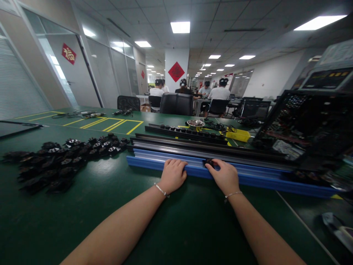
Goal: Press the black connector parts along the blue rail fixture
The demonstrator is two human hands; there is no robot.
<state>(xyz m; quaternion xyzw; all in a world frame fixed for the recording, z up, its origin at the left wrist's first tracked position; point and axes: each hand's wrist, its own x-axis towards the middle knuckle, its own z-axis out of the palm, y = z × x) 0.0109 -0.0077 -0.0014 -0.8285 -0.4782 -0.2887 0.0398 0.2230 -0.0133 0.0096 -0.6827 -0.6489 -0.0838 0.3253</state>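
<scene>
A long blue channel rail (pixel 149 163) lies across the green table in front of me. My left hand (pixel 173 176) is closed over its near wall, fingers curled into the channel. Between the thumb and fingers of my right hand (pixel 224 175) is a small black part (pixel 209 162), at the rail's channel; its exact kind is too small to tell. At the rail's right end sit several similar dark parts (pixel 306 176). A large spread of black parts with metal pieces (pixel 66 158) lies on the table to the left.
Behind the blue rail run black rails (pixel 176 147), one farther back holding small parts (pixel 182 129). A metal bowl (pixel 195 124), a yellow tray (pixel 238 135) and cables stand beyond. An open computer case (pixel 289 121) rises at right. People sit at far tables.
</scene>
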